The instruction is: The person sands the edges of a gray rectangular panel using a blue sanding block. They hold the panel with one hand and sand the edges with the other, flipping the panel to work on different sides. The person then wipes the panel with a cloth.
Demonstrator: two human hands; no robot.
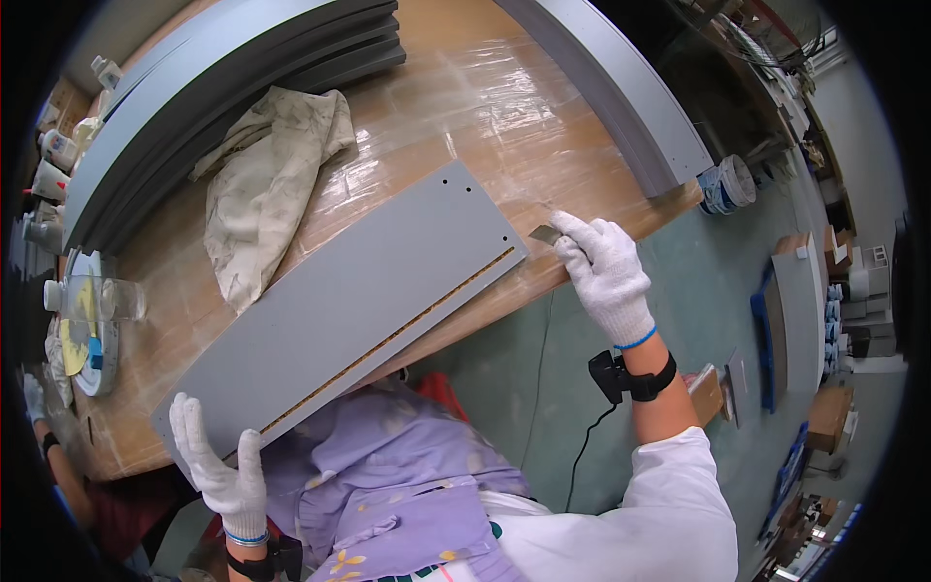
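A long grey board (359, 281) lies slantwise on the table before me. A narrow groove with a brown, rough inside runs along its near edge, and a few small dark holes show at its far right end. My left hand (218, 461), in a white knitted glove, is at the board's near left end with thumb and fingers apart; whether it touches the edge I cannot tell. Just beyond the opposite end, my gloved right hand (606, 267) pinches a small flat metal blade (545, 234) between thumb and fingers.
A crumpled, stained cloth (276, 184) lies behind the board on the film-covered table (446, 107). Grey panels are stacked at the back left (233, 87), more at the back right (621, 87). Leftward are a plastic bottle (121, 300) and another person's arm (66, 475). A bucket (727, 184) stands rightward.
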